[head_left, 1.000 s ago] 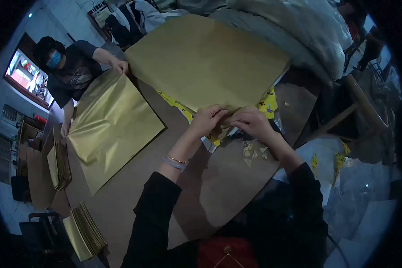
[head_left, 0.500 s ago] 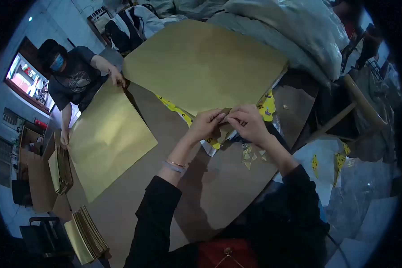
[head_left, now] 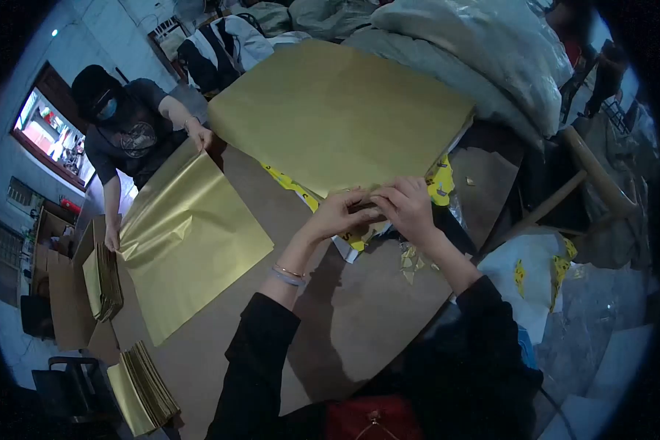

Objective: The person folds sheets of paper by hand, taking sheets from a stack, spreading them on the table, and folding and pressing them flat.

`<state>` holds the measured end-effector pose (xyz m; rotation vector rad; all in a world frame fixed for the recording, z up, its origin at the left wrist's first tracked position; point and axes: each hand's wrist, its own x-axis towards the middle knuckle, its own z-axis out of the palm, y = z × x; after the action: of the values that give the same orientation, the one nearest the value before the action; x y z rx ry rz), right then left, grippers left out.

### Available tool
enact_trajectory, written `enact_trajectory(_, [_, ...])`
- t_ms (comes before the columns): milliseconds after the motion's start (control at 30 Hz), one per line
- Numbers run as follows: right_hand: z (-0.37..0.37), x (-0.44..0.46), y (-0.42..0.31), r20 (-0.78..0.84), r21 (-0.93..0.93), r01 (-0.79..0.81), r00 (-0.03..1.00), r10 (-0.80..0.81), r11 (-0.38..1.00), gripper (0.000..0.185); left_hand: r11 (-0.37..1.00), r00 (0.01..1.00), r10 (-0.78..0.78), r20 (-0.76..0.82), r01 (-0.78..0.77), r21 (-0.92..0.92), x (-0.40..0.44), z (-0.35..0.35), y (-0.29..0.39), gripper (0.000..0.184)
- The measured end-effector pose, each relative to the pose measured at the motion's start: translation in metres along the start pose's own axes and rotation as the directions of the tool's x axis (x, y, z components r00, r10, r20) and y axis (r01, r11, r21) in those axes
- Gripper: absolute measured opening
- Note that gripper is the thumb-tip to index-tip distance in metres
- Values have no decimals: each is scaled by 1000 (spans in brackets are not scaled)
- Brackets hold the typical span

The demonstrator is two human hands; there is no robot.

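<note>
In front of me, a brown table (head_left: 374,315) is carrying a broad pile of gold paper (head_left: 345,110) on its far side, with torn yellow wrapper (head_left: 440,182) sticking out beneath. Small gold scraps (head_left: 408,268) are lying nearer, to the right. Folded gold bundles (head_left: 141,389) are resting along the left edge, one nearer me, one farther.

The sheets (head_left: 345,110) are gleaming gold, the wrapper (head_left: 440,183) is showing dark marks on yellow, the worktop (head_left: 378,304) is showing plain brown.

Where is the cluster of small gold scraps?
Right of centre in the head view, the gold scraps lie on the brown tabletop, just below the right hand.
</note>
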<state>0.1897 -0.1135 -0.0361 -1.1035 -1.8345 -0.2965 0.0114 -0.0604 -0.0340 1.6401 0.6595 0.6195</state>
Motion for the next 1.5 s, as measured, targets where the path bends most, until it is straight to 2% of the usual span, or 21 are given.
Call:
enact_trajectory(33, [1,-1,2,9,-54,21,1000,-20,998,12,999,997,-48,53,48,-2,0,-1,0,20])
enact_trajectory(67, [2,-2,3,7,-54,20,1000,-20,998,12,975,1000,21,-10,-18,221,2,-1,-1,16])
enact_trajectory(167, [2,-3,2,-3,-52,16,1000,-16,999,18,991,997,22,-77,-12,134,1,3,-4,16])
enact_trajectory(200, [-1,0,-1,-42,-66,-9,999,6,998,22,964,991,102,-92,-75,256,2,4,-4,16])
enact_trajectory(233, [-3,1,-3,-81,-78,-35,996,28,996,26,964,991,101,-91,-75,255,2,5,-3,16])
enact_trajectory(267, [-1,-3,2,-47,-53,-61,997,58,997,34,972,991,46,-124,-16,232,1,6,-3,16])
enact_trajectory(300, [0,-6,6,-46,-54,-61,997,59,997,34,977,988,-9,-157,42,209,1,7,-1,16])
enact_trajectory(333, [1,-10,9,-42,-67,-50,998,47,997,34,992,985,-49,-163,67,107,-1,8,0,19])
enact_trajectory(433, [3,-8,8,-54,-57,-64,997,61,996,33,990,991,18,-132,1,141,3,6,-7,21])
enact_trajectory(600, [1,-5,6,-113,21,-122,986,124,992,30,990,986,10,-167,14,139,4,7,-9,22])
enact_trajectory(667, [1,-7,8,-57,7,-124,991,125,992,30,976,986,-69,-154,99,192,3,6,-2,22])
enact_trajectory(800, [4,-5,8,-58,2,-126,990,126,992,27,976,983,-112,-148,137,172,1,7,2,23])
enact_trajectory(867, [6,-5,8,-40,26,-149,988,150,989,24,983,988,11,-153,17,180,5,7,-4,24])
enact_trajectory(1000, [4,-1,5,-59,33,-127,990,129,991,21,994,984,-33,-173,52,101,-3,10,12,27])
enact_trajectory(1100, [4,-1,5,-68,111,-133,988,141,985,20,999,982,10,-186,-4,33,-4,10,12,29])
enact_trajectory(1200, [4,-1,5,-62,141,-151,985,161,978,20,997,982,81,-170,-81,4,-2,7,6,31])
enact_trajectory(1267, [2,1,2,-57,164,-168,982,179,972,20,982,961,187,-205,-182,42,0,7,2,31])
enact_trajectory(1400, [-1,4,1,-58,155,-149,985,159,977,19,979,953,202,-225,-202,21,1,5,17,28])
enact_trajectory(1467, [0,3,2,-57,215,-158,983,174,964,18,984,971,141,-193,-115,139,0,4,26,25])
enact_trajectory(1500, [1,2,3,-58,215,-158,983,174,964,18,983,971,141,-192,-115,140,0,3,26,25])
